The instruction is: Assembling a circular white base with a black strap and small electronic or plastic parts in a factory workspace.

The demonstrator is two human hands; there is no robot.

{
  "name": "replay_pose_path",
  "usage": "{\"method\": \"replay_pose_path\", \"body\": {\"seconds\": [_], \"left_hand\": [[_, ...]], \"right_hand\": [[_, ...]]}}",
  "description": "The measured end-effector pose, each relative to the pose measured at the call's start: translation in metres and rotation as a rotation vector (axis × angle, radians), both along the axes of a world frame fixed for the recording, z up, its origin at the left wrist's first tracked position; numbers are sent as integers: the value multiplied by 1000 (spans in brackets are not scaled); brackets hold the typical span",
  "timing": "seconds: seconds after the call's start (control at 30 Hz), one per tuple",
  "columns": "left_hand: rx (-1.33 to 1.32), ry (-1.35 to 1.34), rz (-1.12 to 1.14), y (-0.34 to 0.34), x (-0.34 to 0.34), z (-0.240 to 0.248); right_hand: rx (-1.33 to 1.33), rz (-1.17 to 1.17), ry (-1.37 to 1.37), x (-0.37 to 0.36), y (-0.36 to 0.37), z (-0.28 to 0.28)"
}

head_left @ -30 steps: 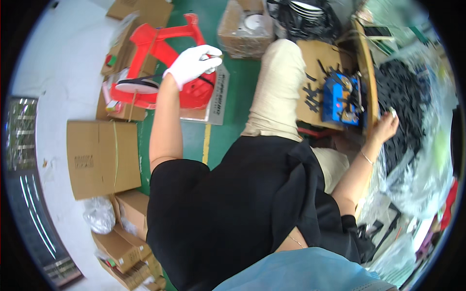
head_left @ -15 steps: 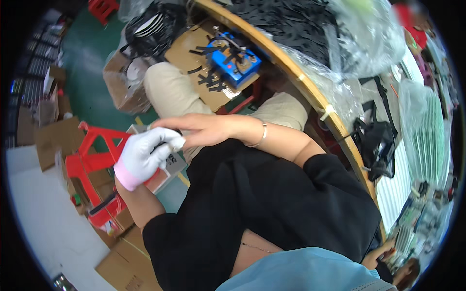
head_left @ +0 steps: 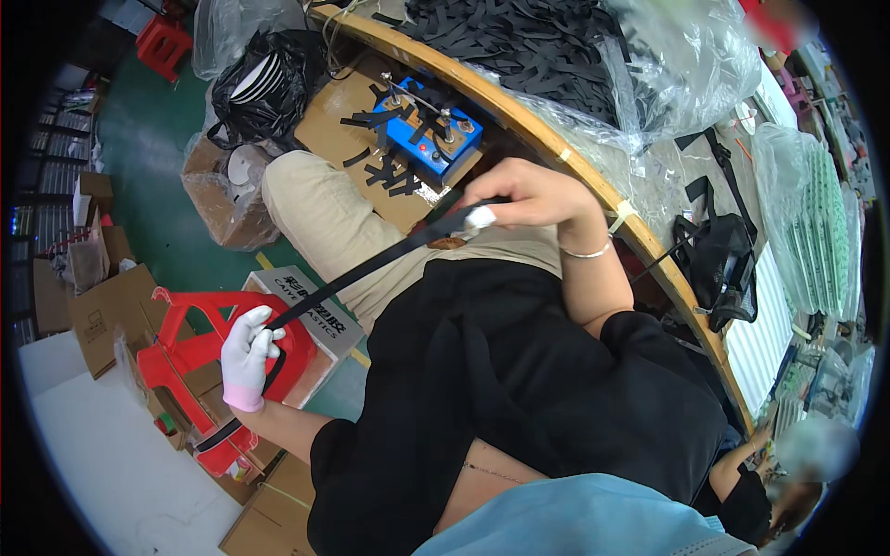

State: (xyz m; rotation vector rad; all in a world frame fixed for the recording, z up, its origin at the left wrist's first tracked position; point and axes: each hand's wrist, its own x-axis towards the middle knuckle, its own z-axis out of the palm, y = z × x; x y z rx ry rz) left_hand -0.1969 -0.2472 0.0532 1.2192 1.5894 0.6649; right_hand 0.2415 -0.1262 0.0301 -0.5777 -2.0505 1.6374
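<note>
A long black strap [head_left: 371, 266] stretches slantwise across my lap between my two hands. At the left, my left hand [head_left: 247, 357] in a white glove with a pink cuff is closed on the strap, whose loose end hangs below the fingers. My bare right hand [head_left: 533, 193] pinches the strap's other end near the table edge. Something white [head_left: 480, 219] shows at my right thumb, and a small brown thing [head_left: 447, 243] lies just below it; what they are I cannot make out. Ahead of my knees sits a blue machine [head_left: 431, 134], with short black strap pieces [head_left: 389, 174] beside it on cardboard.
A wooden-edged table [head_left: 593, 181] curves along the right, carrying a heap of black strips [head_left: 519, 56] and a black bag [head_left: 718, 264]. A red stool [head_left: 176, 357] and a printed carton [head_left: 320, 324] stand at my left. Another person's arm [head_left: 737, 463] shows at lower right.
My hands, together before, have moved apart, the right toward the table and the left down and back. The black strap now shows stretched between them.
</note>
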Motion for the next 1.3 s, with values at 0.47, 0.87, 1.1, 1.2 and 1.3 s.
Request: {"method": "replay_pose_path", "body": {"seconds": [0.47,0.87,1.1,1.2,1.3], "left_hand": [[-38,-391,-676,116,195,-60],[-378,-331,-851,145,169,-152],[-380,-237,-861,149,170,-160],[-390,-239,-884,150,172,-159],[-375,-249,-883,152,173,-160]], "right_hand": [[286,-331,-289,-26,-10,-14],[151,-714,-242,7,44,-94],[-100,-628,-194,-16,95,-98],[-157,-667,-149,-20,105,-101],[-128,-709,-169,-27,113,-106]]}}
